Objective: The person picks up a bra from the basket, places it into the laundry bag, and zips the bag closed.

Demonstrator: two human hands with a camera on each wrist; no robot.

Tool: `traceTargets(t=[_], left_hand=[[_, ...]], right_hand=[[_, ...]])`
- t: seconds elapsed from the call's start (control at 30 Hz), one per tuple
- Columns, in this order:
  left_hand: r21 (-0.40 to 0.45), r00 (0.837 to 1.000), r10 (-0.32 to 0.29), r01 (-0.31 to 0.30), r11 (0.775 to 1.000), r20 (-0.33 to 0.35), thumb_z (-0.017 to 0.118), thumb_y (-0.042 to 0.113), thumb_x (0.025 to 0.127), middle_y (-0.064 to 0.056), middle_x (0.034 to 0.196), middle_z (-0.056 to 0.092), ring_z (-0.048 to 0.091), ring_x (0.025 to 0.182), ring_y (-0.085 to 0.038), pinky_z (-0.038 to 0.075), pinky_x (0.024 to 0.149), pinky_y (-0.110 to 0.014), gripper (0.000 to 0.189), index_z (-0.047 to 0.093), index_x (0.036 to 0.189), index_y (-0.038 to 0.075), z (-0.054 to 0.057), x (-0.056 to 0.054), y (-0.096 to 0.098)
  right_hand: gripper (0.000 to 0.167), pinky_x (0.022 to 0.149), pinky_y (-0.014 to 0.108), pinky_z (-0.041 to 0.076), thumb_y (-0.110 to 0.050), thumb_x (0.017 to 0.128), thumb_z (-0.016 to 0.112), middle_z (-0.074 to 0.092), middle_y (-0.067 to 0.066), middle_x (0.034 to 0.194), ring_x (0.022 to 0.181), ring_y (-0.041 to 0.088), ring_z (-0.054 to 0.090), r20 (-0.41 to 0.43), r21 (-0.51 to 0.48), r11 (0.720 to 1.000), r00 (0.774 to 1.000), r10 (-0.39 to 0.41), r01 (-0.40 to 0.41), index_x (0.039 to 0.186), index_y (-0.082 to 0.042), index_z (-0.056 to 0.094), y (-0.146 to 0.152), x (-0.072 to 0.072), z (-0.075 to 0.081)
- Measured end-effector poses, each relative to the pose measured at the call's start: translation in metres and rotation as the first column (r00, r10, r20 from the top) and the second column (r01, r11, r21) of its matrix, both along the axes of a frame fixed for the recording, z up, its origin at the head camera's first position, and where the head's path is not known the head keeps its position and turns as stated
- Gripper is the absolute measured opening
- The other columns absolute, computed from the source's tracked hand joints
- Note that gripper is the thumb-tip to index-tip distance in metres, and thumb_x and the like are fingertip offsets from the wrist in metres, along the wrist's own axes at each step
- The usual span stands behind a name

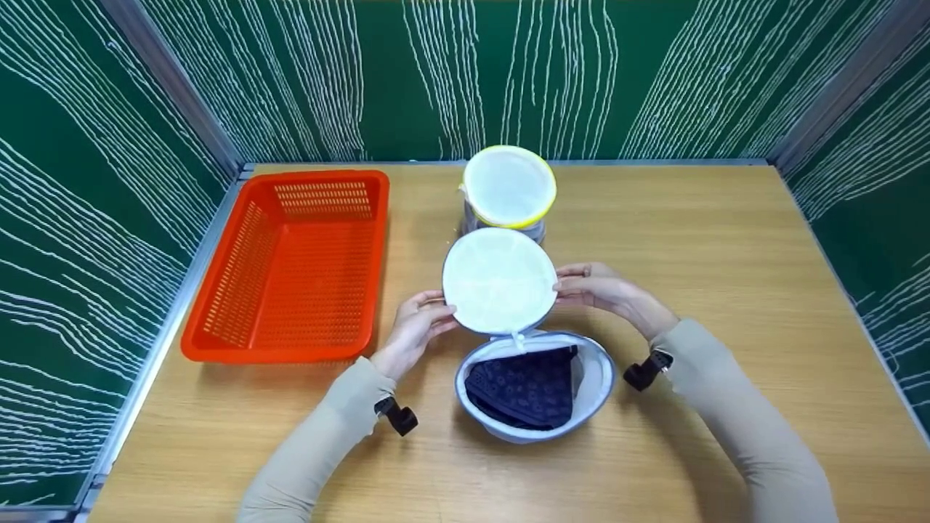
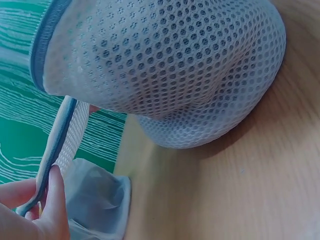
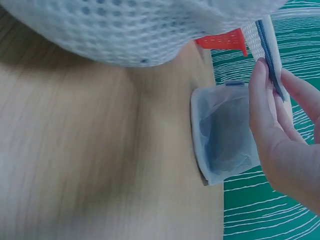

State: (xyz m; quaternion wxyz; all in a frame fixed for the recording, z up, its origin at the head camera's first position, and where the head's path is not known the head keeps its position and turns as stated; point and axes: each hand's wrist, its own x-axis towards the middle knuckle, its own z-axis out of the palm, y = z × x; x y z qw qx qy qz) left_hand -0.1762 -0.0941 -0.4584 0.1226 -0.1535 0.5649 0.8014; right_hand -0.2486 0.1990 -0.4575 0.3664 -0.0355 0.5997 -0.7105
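A white mesh laundry bag [image 1: 508,434] with grey-blue trim stands on the table, its round lid [image 1: 500,280] flipped back away from the body. A folded dark navy patterned cloth [image 1: 534,388] lies inside; its lower part is hidden. My left hand [image 1: 415,327] pinches the lid's left edge between thumb and fingers, and in the left wrist view the thumb presses on the zipper trim [image 2: 50,167]. On the opposite edge, my right hand [image 1: 599,290] pinches the rim, fingers on both sides of it in the right wrist view.
To the left stands an orange-red plastic basket [image 1: 378,254] with slotted walls. Behind the lid is a see-through container [image 1: 536,231] with a yellow-rimmed white top [image 1: 508,185]. Green panels [image 1: 385,80] with white wavy lines enclose the wooden table [image 1: 690,240] at back and sides.
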Motion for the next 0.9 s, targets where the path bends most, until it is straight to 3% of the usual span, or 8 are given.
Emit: traceTargets(t=[0.23,0.5,0.73,0.9], left_hand=[[-0.009,0.992,0.008,-0.009,1.000,-0.126,0.055,-0.012,0.077,-0.009,0.085,0.058,0.059,0.070,-0.015,0.051,0.070,-0.031,0.026,0.049,0.101,-0.006,0.009,0.002,0.001],[-0.043,0.964,-0.017,0.006,0.999,-0.265,0.056,-0.009,0.078,-0.011,0.091,0.056,0.058,0.077,-0.017,0.050,0.076,-0.036,0.025,0.051,0.102,-0.007,0.019,0.005,0.000],[-0.099,0.912,-0.046,0.006,0.995,-0.408,0.058,-0.010,0.076,-0.008,0.088,0.058,0.059,0.079,-0.016,0.051,0.075,-0.032,0.020,0.054,0.095,-0.009,0.025,0.008,0.000],[-0.216,0.862,-0.096,-0.016,0.976,-0.498,0.061,-0.010,0.074,-0.005,0.083,0.062,0.060,0.078,-0.012,0.050,0.073,-0.028,0.018,0.054,0.090,-0.015,0.026,0.010,0.000]], right_hand=[[0.022,0.085,0.035,0.045,0.008,0.085,0.049,0.065,0.009,0.091,0.085,0.019,0.062,-0.040,-0.140,0.990,0.999,-0.034,0.028,0.097,-0.004,0.061,-0.001,0.001,0.009],[0.028,0.082,0.034,0.047,0.012,0.084,0.047,0.065,0.008,0.091,0.086,0.020,0.062,-0.093,-0.196,0.979,0.993,-0.070,0.051,0.095,-0.006,0.065,0.000,0.005,0.022],[0.031,0.080,0.033,0.048,0.015,0.082,0.048,0.065,0.007,0.089,0.084,0.019,0.063,-0.144,-0.223,0.971,0.983,-0.115,0.081,0.090,-0.008,0.067,0.002,0.013,0.031],[0.034,0.078,0.030,0.049,0.017,0.081,0.047,0.066,0.006,0.089,0.084,0.018,0.063,-0.220,-0.225,0.972,0.967,-0.125,0.075,0.090,-0.009,0.068,0.007,0.020,0.036]])
